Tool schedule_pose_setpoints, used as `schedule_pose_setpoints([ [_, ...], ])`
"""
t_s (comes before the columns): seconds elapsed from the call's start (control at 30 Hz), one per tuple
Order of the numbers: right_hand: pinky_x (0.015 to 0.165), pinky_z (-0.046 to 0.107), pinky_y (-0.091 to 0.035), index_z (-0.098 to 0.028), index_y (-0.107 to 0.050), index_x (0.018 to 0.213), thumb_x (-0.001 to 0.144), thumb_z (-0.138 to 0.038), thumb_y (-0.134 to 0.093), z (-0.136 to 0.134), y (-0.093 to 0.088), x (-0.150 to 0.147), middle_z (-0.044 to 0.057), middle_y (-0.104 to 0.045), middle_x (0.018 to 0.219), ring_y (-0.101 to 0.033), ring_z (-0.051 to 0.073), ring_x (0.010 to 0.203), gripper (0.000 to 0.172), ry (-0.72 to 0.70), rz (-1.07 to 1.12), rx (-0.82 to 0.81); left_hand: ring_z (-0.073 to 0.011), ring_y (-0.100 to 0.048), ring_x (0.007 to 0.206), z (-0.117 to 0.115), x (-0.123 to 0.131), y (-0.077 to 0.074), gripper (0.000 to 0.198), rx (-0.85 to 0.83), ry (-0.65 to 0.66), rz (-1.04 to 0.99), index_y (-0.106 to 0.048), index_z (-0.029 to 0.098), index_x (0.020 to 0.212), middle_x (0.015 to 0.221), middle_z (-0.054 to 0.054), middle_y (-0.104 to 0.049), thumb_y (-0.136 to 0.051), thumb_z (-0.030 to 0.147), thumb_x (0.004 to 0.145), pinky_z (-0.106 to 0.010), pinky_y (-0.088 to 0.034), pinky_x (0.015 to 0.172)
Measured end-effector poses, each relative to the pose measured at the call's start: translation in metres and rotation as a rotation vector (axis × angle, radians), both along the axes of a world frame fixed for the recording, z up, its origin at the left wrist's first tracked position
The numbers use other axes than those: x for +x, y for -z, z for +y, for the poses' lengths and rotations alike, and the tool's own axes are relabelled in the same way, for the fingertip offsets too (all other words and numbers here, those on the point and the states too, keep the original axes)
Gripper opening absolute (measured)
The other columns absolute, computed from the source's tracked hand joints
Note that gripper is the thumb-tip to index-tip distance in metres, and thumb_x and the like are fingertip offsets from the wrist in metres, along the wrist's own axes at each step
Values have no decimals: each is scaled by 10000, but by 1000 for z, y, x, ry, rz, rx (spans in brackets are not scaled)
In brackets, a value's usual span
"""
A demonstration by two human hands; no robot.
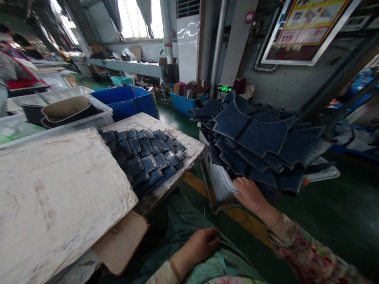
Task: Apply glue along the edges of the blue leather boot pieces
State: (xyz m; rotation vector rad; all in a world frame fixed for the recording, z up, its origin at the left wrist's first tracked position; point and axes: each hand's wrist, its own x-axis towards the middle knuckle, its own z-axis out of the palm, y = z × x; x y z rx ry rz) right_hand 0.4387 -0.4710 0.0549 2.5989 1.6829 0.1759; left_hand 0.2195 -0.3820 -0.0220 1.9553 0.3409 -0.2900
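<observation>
My right hand (250, 194) reaches out to the white plastic bin (222, 183), its fingers curled over the near rim and partly hidden there. Heaped above that rim is a stack of dark blue cut pieces (254, 130) with curved and notched edges, perhaps leather or fabric. On my lap, over the green apron (183, 221), lies my left hand (201, 245), fingers loosely curled in with nothing visible in them. Overlapping rows of small dark blue pieces (148, 156) cover part of the worktable (189, 144) ahead of me, apart from both hands.
A pale, cloth-like covered board (59, 197) fills the left, with a brown board (122, 240) jutting from under it. Behind stand a clear bin (103, 114) holding rolled material, a blue bin (127, 100) and a light-blue crate (182, 103). Another person (17, 75) is at far left.
</observation>
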Motion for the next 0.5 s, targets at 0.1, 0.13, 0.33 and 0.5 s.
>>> schedule_pose_setpoints([
  [0.1, 831, 315, -469, -166, -624, 1037, 799, -341, -584, -9, -42, -10, 107, -641, 1074, -604, 231, 990, 298, -149, 253, 39, -162, -596, 921, 4, -9, -8, 327, 16, 4, -10, -622, 190, 1085, 1037, -38, -669, -419, 304, 856, -241, -438, 834],
  [0.13, 815, 298, -484, -195, -623, 1080, 834, -379, -533, -10, -60, -8, 86, -644, 1102, -619, 211, 972, 321, -178, 316, 63, -163, -595, 921, 5, -12, -12, 329, 28, -3, -8, -625, 192, 1082, 1031, -38, -670, -418, 308, 855, -242, -439, 833],
  [0.33, 969, 412, -426, -111, -493, 1297, 831, -288, -492, 30, -108, 57, 159, -530, 1305, -498, 296, 1193, 499, 14, -93, 174, -173, -612, 883, 7, -28, -39, 320, 64, -23, -24, -635, 185, 1053, 987, -51, -680, -421, 290, 841, -244, -454, 768],
  [0.5, 883, 373, -456, -38, -406, 1343, 801, -160, -499, 68, -64, 98, 238, -547, 1237, -536, 297, 1135, 563, 181, -185, 16, -170, -614, 895, 9, -52, -41, 310, 78, -122, -79, -630, 196, 1048, 1003, -49, -676, -422, 306, 846, -244, -454, 785],
])
